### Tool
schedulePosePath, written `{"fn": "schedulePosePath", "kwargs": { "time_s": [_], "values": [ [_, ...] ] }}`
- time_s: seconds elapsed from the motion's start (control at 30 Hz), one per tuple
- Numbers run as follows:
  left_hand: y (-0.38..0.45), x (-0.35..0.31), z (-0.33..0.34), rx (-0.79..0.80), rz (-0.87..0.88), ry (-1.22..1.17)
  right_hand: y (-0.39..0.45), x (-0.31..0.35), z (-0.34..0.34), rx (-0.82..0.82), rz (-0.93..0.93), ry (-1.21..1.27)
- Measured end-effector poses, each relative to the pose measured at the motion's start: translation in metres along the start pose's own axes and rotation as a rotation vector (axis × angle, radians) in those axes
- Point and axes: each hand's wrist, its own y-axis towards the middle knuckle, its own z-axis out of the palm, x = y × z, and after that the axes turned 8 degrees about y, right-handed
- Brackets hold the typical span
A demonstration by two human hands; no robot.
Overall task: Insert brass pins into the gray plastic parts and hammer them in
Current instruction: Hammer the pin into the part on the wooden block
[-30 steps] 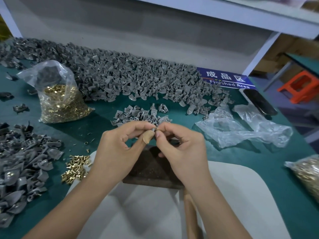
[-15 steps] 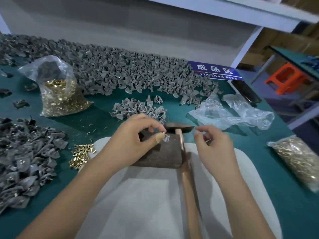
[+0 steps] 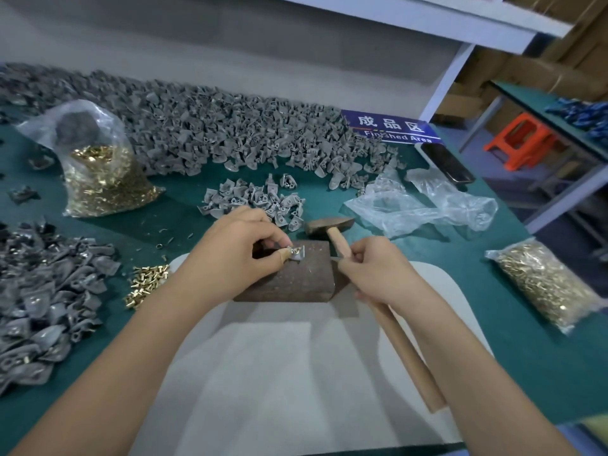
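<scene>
Blue sign (image 3: 391,130) at upper right of the frame, laid at the tabletop's (image 3: 543,357) far edge, white characters "成品区" printed above "Finished Area"

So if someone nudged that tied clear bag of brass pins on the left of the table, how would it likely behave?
The clear plastic bag of brass pins would probably feel heavy for its size, being packed with metal. It would likely slump and shift shape rather than roll, since its filled base spreads over the green table mat. The thin film might snag or tear on pin ends.
</scene>
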Motion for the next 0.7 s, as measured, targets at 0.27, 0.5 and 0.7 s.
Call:
{"fn": "schedulePosePath", "kwargs": {
  "time_s": [0.27,0.5,0.7],
  "values": [
    [0.001,-0.003,-0.002,-0.067,0.041,0.18,-0.032,-0.014,-0.021,-0.001,-0.346,0.24],
    [0.001,0.0,-0.004,-0.059,0.031,0.187,-0.057,-0.001,-0.009,-0.093,-0.472,0.049],
    [0.001,0.001,-0.004,-0.036,-0.001,0.175,-0.065,0.002,0.008,-0.163,-0.436,0.12]
  ]
}}
